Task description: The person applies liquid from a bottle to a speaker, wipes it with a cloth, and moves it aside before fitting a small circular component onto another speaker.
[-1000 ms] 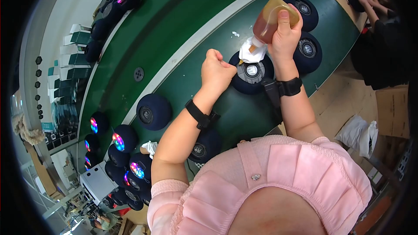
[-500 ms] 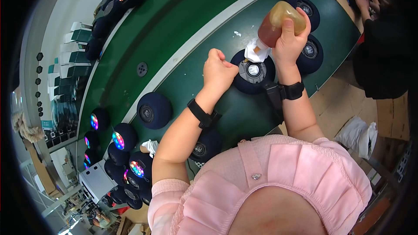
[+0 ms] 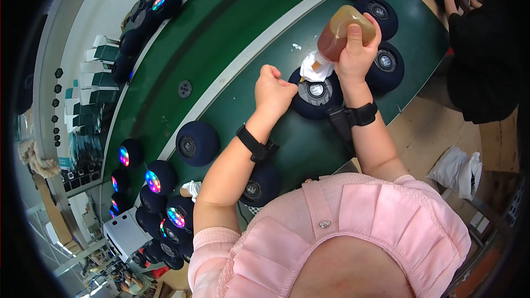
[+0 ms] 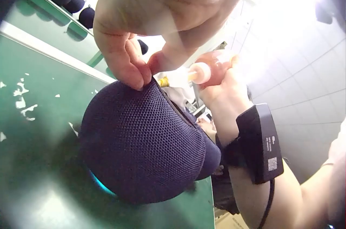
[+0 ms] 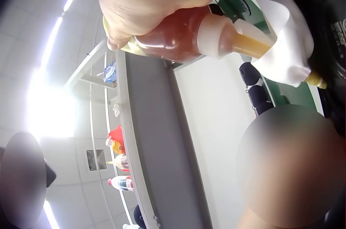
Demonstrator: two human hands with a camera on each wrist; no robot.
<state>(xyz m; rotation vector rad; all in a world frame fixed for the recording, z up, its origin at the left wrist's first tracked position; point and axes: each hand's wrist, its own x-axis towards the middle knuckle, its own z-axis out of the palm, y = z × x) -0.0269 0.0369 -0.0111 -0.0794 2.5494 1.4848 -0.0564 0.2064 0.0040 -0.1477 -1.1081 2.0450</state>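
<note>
A round navy mesh-covered speaker [image 3: 310, 112] sits on the green worktable, its grey underside with a pale round label facing up. At the left of its rim, my left hand [image 3: 274, 92] pinches the mesh fabric [image 4: 141, 91] between thumb and curled fingers. My right hand [image 3: 358, 58] grips a squeeze bottle [image 3: 337, 28] of amber liquid, tilted nozzle-down. White tissue [image 3: 314, 68] is wrapped round its nozzle. In the left wrist view the yellowish nozzle tip [image 4: 164, 82] is right at the rim, beside my left fingertips.
Two similar speakers [image 3: 385, 68] stand just right of my right hand, another [image 3: 197, 143] on the left. Several lit speakers [image 3: 160, 176] cluster at lower left. A pale rail [image 3: 243, 72] separates the worktable from a green belt [image 3: 221, 16]. Another person [image 3: 480, 60] works at upper right.
The bottle's nozzle has shifted slightly right along the rim, then back left. My left hand keeps its pinch at the same place. The head view has shifted slightly.
</note>
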